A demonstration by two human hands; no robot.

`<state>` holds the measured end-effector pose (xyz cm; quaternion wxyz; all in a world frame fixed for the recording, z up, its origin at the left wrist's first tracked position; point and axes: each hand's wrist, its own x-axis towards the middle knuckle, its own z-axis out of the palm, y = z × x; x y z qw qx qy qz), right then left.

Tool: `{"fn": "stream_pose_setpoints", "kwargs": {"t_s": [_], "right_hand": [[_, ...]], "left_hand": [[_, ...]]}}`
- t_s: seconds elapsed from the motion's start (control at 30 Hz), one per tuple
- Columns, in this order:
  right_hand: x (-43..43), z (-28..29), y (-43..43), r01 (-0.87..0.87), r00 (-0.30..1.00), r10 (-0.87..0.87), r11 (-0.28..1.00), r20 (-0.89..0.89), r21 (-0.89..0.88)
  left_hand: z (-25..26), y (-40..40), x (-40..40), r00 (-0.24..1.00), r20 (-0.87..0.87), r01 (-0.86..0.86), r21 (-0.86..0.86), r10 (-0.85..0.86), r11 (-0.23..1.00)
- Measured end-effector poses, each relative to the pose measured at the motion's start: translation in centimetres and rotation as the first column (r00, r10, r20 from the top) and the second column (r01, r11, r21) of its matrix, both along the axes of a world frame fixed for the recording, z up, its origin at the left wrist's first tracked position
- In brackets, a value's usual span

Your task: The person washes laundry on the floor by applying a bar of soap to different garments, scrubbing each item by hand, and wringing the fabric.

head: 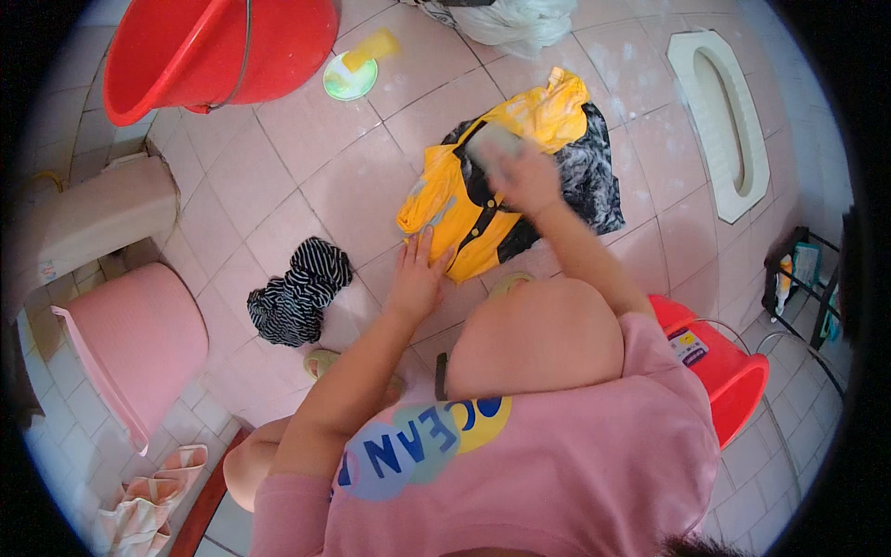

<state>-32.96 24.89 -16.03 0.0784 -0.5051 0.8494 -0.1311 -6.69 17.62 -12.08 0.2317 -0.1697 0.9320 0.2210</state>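
A yellow and black buttoned garment [480,233] lies spread on the pink floor tiles, with whitish lather over its black part and upper yellow part. My right hand [525,177] grips a pale block-shaped object [493,145], perhaps a scrub brush, against the garment's upper middle. Motion blurs both the hand and that object, and its underside is hidden. Flat on the garment's lower left edge rests my left hand [418,275], thumb apart from the fingers, pressing the cloth. To its left lies a crumpled black-and-white striped cloth [299,292].
A large red bucket [278,52] stands at upper left, near a green dish [350,85] with a yellow bar [372,49]. Pale plastic bags [522,24] lie at the top. A squat toilet [724,125] is at right, a pink bucket [139,348] left, another red bucket [731,376] at my right side.
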Motion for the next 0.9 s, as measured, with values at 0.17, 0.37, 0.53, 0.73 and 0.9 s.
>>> {"fn": "stream_pose_setpoints", "kwargs": {"t_s": [0.17,0.37,0.53,0.73,0.9], "right_hand": [[-5.0,-0.6,0.0,0.414,0.910,-0.409,0.884,0.071,-0.218],[-0.1,-0.9,2.6,0.369,0.929,-0.363,0.926,0.078,-0.083],[-0.5,-0.9,1.9,0.363,0.927,-0.360,0.932,0.103,-0.013],[-0.7,-0.4,2.0,0.352,0.934,-0.346,0.933,0.090,-0.073],[0.3,-0.2,0.5,0.364,0.925,-0.337,0.917,0.174,-0.161]], "left_hand": [[0.1,-1.1,-4.4,0.992,0.058,-0.119,0.049,0.116,0.992],[-1.8,0.3,-11.0,0.858,-0.336,-0.440,-0.090,0.389,0.893],[-4.1,-1.1,-10.7,0.670,-0.227,-0.688,0.170,0.707,0.706],[-3.4,-4.2,-8.5,0.060,0.272,-0.761,0.635,0.961,-0.132],[-3.3,-3.9,-8.2,0.187,-0.288,-0.824,0.475,0.939,0.309]]}}
